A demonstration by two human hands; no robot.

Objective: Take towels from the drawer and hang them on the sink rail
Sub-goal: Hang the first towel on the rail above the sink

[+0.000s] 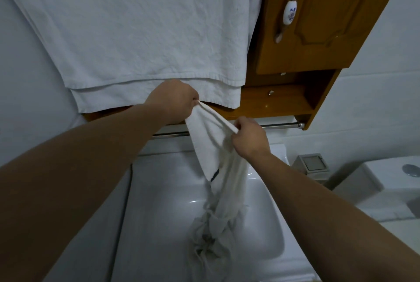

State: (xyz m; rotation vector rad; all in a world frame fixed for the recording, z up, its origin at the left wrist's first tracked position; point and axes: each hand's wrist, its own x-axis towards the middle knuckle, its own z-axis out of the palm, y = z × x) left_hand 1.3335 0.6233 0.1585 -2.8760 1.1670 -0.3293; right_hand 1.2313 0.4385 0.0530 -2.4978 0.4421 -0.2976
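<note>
No legible text, label, brand, number or sign appears anywhere in view. The only markings are not readable as writing: a small blue pattern on the white ceramic insert of the cabinet handle [290, 12], which looks like ornament and not lettering, and a short dark mark on the towel [216, 145] near its lower fold, too small and creased to make out as a letter, logo or stitch. The bin lid [312, 163] beside the sink shows a plain square panel with no inscription visible.
</note>
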